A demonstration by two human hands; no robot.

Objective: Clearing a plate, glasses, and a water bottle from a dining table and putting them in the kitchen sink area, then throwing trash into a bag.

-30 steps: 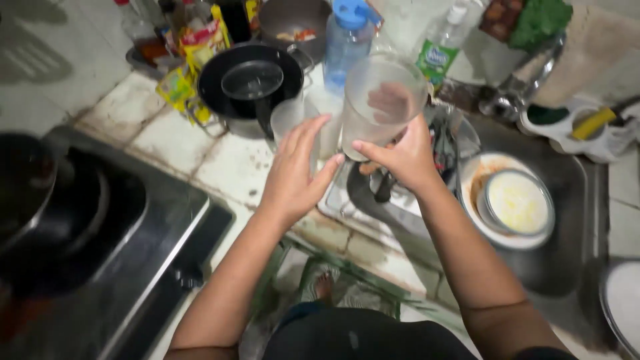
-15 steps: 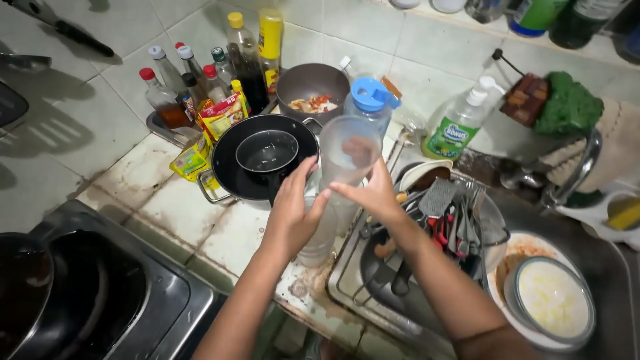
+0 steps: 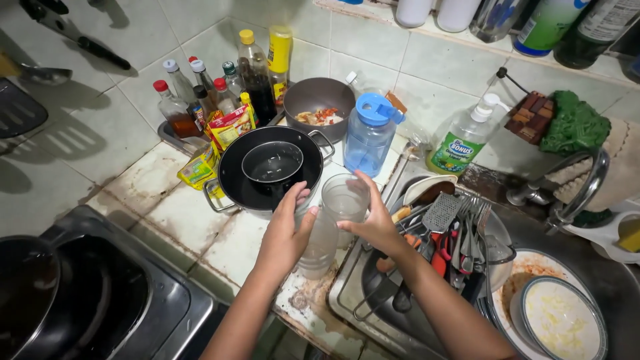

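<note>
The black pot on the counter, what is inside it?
Inside the black pot sits a smaller pot, seemingly empty. The left hand hides the black pot's near rim.

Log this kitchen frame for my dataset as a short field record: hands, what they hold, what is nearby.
left hand: on the side of a clear cup standing on the tiled counter
right hand: holds a second clear cup, upright, over the first
behind: black pot with a small bowl inside, blue jug
right: sink with a utensil rack and a plate
left: stove
</note>
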